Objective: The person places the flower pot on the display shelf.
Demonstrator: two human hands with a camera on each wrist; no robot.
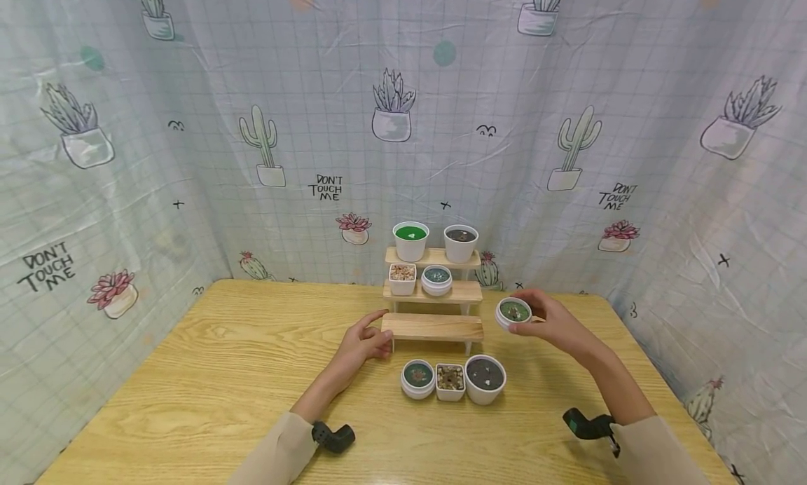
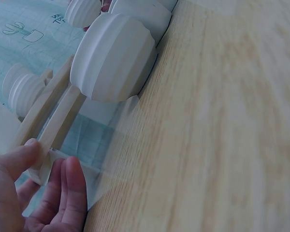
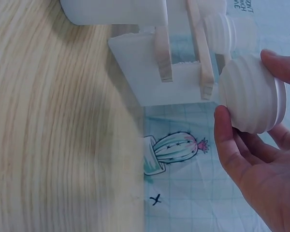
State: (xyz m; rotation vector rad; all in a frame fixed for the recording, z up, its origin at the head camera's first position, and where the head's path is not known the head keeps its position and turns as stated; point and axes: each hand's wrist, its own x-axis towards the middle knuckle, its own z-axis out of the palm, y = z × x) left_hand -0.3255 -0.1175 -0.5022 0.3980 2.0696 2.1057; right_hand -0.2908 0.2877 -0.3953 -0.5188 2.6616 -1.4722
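My right hand (image 1: 557,324) holds a small round white pot (image 1: 515,312) with a green top, in the air right of the wooden tiered stand (image 1: 432,326). In the right wrist view, thumb and fingers are spread round the ribbed pot (image 3: 253,94). At the left end of the lowest step, my left hand (image 1: 361,343) grips the stand; the left wrist view shows its thumb on the board (image 2: 50,130) and fingers curled beside the leg. A green pot (image 1: 411,240) and a dark-topped pot (image 1: 461,243) stand on the top step.
The middle step carries a square pebble pot (image 1: 402,279) and a round pot (image 1: 436,280). In front of the stand sit a round pot (image 1: 418,379), a square pebble pot (image 1: 450,381) and a larger dark-topped pot (image 1: 485,379). A printed curtain (image 1: 441,169) hangs behind the table (image 1: 208,373).
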